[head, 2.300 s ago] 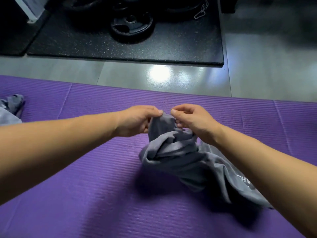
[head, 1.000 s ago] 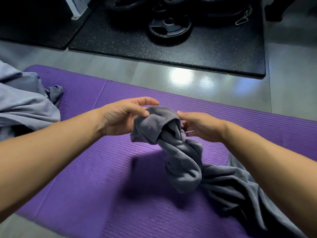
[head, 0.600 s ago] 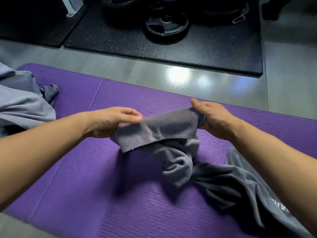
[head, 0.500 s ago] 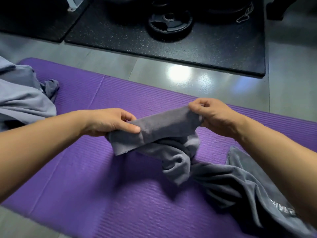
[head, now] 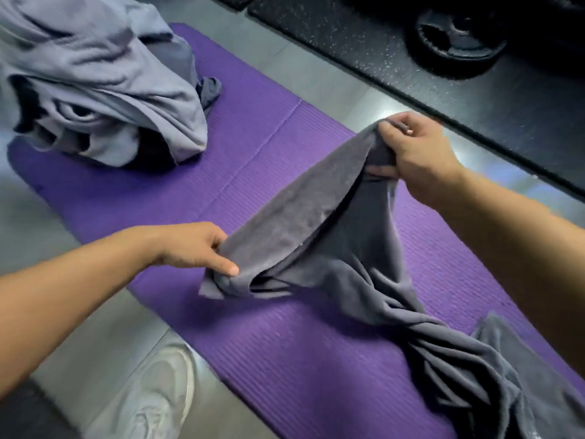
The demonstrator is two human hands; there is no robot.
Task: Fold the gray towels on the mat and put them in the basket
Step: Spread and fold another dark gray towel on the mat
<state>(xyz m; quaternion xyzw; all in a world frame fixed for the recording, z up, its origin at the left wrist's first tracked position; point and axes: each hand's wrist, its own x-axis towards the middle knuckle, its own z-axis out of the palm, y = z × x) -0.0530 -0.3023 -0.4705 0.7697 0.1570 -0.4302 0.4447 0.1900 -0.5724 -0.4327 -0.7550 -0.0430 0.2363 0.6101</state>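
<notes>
Your left hand point(head: 193, 248) pinches one corner of a dark gray terry towel point(head: 316, 223), thumb on top and fingers tucked beneath the cloth. Your right hand point(head: 421, 153) grips the opposite end of the same edge, with its fingers curled round a bunch of fabric, farther from you and higher than the left. Between the two hands the edge is pulled into a sloping band above the purple ribbed foam mat point(head: 253, 172). Below that band the towel hangs in loose folds, twists into a rope and trails down to the mat at your lower right, where it lies crumpled. You cannot tell whether the flat gray flap at that corner belongs to this towel or to another.

At the mat's far left end sits a heap of lighter gray towels point(head: 104, 74), rumpled and well apart from your hands. A white sneaker point(head: 158, 384) stands on the gray tile floor point(head: 95, 327) just beside the mat's near edge. Beyond the mat lies a black speckled rubber floor pad point(head: 411, 52) carrying a black round weight plate point(head: 456, 42).
</notes>
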